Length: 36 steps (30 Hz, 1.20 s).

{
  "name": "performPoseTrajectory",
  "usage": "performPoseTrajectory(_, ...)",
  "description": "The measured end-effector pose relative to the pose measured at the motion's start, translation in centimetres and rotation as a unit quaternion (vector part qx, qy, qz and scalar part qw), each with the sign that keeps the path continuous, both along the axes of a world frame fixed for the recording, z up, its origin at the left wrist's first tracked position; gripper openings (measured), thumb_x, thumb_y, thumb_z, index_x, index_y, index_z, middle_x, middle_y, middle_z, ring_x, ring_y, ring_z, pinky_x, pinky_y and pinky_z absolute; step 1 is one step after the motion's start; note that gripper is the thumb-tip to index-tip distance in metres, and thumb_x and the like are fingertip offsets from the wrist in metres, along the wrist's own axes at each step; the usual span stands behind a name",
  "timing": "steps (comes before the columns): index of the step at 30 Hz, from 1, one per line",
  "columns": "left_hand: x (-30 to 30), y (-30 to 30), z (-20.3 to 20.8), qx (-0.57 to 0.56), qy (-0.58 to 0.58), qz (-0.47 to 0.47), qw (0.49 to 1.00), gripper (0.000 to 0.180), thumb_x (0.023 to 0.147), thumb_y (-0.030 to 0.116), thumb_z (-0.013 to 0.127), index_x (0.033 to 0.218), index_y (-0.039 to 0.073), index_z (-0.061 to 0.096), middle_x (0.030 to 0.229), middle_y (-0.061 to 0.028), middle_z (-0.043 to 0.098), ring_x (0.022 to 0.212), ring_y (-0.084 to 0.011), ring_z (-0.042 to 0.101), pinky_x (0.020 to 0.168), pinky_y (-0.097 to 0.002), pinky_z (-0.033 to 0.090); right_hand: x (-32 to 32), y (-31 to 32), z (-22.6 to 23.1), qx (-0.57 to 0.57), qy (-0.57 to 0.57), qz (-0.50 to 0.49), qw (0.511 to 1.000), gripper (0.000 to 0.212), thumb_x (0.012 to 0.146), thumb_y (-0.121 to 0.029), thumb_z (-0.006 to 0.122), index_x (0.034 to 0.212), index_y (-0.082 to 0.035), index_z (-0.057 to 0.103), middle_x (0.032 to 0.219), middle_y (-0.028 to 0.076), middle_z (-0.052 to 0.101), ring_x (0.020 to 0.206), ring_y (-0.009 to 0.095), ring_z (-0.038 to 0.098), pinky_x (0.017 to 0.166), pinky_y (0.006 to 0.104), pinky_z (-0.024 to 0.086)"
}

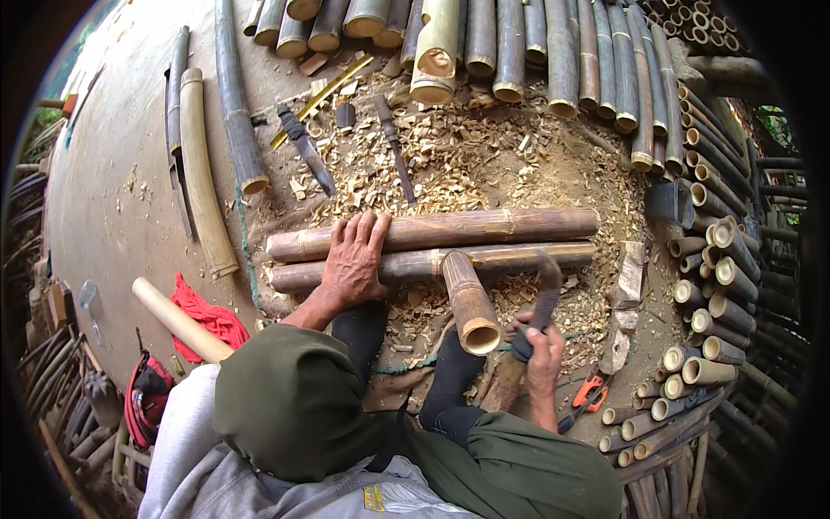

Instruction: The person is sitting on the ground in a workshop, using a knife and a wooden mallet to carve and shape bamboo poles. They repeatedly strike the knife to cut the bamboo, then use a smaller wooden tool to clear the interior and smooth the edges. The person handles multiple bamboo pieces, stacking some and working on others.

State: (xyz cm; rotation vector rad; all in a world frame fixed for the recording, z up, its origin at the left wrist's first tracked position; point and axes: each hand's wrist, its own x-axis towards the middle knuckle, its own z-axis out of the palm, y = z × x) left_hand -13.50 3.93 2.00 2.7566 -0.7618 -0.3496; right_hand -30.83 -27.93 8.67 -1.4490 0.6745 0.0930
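Two brown bamboo poles, a far one [484, 227] and a near one [398, 266], lie side by side across the ground before me. My left hand [354, 259] presses down over both, its fingers bent over the far pole. A short bamboo piece [467, 298] rests crosswise on the near pole, its hollow end toward me. To its right, my right hand [540, 355] is closed round the dark handle of a knife [546, 298]. The blade points away from me, slightly blurred, and appears apart from the bamboo.
Wood chips [467, 164] cover the ground beyond the poles, with another knife [307, 151], a slender dark-handled tool [393, 143] and a yellow ruler [324, 97]. Bamboo lengths [510, 52] line the far side; cut pieces [692, 372] are stacked right. An orange-handled tool [591, 391] lies near my right forearm.
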Motion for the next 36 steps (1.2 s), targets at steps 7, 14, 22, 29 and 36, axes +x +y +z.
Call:
performPoseTrajectory(7, 0.0, 0.1, -0.1, -0.002, 0.015, 0.009, 1.000, 0.133, 0.053, 0.045, 0.098, 0.161, 0.010, 0.029, 0.153, -0.0196, 0.041, 0.147, -0.0393, 0.037, 0.124, -0.0565, 0.023, 4.1, 2.1, -1.8, -0.275, -0.031, 0.210, 0.938, 0.024, 0.109, -0.021, 0.055, 0.116, 0.000, 0.066, 0.084, 0.015, 0.067, 0.074, 0.031, 0.068, 0.067, 0.0459, 0.051)
performPoseTrajectory(14, 0.1, 0.1, -0.3, -0.005, 0.010, 0.007, 1.000, 0.130, 0.055, 0.040, 0.098, 0.162, 0.010, 0.029, 0.153, -0.0206, 0.041, 0.147, -0.0396, 0.038, 0.124, -0.0570, 0.023, 5.6, 2.6, -2.4, -0.377, -0.046, 0.286, 0.880, 0.014, 0.109, -0.014, 0.057, 0.105, -0.001, 0.061, 0.088, 0.023, 0.065, 0.082, 0.048, 0.066, 0.067, 0.0525, 0.049)
performPoseTrajectory(22, 0.2, 0.1, -0.3, -0.005, 0.008, 0.010, 1.000, 0.130, 0.055, 0.039, 0.098, 0.162, 0.010, 0.029, 0.153, -0.0206, 0.041, 0.147, -0.0391, 0.038, 0.123, -0.0567, 0.024, 6.0, 3.7, -2.4, -0.388, -0.077, 0.263, 0.880, 0.012, 0.108, -0.011, 0.057, 0.104, -0.001, 0.059, 0.090, 0.022, 0.064, 0.078, 0.047, 0.066, 0.064, 0.0533, 0.049)
performPoseTrajectory(29, 0.3, -0.1, -0.2, 0.004, 0.012, 0.007, 1.000, 0.133, 0.052, 0.042, 0.099, 0.161, 0.011, 0.030, 0.153, -0.0201, 0.041, 0.147, -0.0384, 0.038, 0.123, -0.0563, 0.024, 5.6, 3.7, -3.7, -0.391, -0.144, 0.242, 0.876, 0.011, 0.108, -0.010, 0.056, 0.102, -0.001, 0.055, 0.084, 0.022, 0.060, 0.073, 0.046, 0.064, 0.061, 0.0527, 0.047)
performPoseTrajectory(36, 0.2, 0.0, -0.3, -0.002, 0.008, 0.005, 1.000, 0.134, 0.051, 0.042, 0.100, 0.161, 0.011, 0.030, 0.152, -0.0208, 0.041, 0.147, -0.0384, 0.038, 0.123, -0.0563, 0.025, 5.7, 3.6, -3.4, -0.417, -0.155, 0.270, 0.854, 0.014, 0.103, -0.004, 0.060, 0.113, 0.003, 0.053, 0.084, 0.023, 0.060, 0.075, 0.046, 0.064, 0.060, 0.0526, 0.047)
